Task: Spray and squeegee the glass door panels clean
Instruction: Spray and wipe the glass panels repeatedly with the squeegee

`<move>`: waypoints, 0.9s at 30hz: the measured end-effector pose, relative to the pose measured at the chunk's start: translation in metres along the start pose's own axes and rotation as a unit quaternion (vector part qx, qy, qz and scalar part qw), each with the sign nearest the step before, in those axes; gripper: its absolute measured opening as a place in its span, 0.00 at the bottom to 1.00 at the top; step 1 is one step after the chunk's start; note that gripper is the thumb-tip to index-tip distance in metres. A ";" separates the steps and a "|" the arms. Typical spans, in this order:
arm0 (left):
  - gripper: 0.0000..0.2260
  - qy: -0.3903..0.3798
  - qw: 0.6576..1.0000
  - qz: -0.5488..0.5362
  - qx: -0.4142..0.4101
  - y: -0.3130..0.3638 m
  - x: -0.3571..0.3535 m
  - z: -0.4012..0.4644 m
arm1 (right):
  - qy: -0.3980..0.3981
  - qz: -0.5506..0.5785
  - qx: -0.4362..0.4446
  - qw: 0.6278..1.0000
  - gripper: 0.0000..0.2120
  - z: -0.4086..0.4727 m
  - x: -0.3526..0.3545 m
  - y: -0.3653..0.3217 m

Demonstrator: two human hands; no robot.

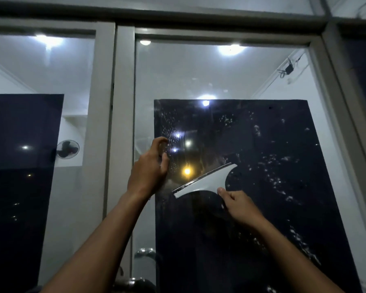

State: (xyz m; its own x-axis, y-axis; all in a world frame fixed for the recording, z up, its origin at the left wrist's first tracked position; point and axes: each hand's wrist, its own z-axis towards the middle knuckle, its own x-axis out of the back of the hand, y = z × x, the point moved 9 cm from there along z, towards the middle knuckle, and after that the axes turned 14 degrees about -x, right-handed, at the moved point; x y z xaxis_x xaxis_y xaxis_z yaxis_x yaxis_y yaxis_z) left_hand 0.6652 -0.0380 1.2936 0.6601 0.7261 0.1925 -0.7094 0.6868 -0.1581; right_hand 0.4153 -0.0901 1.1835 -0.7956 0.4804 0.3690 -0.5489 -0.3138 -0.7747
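Note:
The right glass door panel (pixel 273 85) is speckled with spray droplets over its dark part. My left hand (pixel 148 174) is raised against the panel's left edge. Its fingers curl round a small spray bottle (pixel 163 155), almost all of which is hidden by the hand, and the index finger is hooked over the top. My right hand (pixel 239 206) grips the handle of a white squeegee (pixel 207 182). The squeegee blade is tilted, high at the right, and lies on the glass just right of my left hand.
A white frame post (pixel 123 123) separates this panel from the left glass panel (pixel 40 70). A metal door handle (pixel 145 253) sits low beside the post. Ceiling lights and a wall fan (pixel 68 149) show in the glass. More frame runs along the top and right.

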 end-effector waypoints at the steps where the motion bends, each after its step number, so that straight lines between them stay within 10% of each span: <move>1: 0.16 -0.002 1.000 0.005 -0.006 -0.001 0.001 0.004 | 0.003 0.007 0.001 1.000 0.26 0.002 -0.001 -0.002; 27: 0.14 -0.058 0.996 0.006 -0.063 0.047 -0.060 0.043 | 0.023 0.018 -0.007 1.000 0.29 0.024 0.043 0.040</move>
State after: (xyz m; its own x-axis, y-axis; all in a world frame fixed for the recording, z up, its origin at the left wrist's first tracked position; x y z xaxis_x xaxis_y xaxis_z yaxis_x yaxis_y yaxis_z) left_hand 0.5814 -0.0508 1.3159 0.6131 0.7314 0.2987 -0.6760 0.6814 -0.2808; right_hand 0.3532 -0.1013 1.1804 -0.8020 0.5061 0.3172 -0.5164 -0.3209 -0.7939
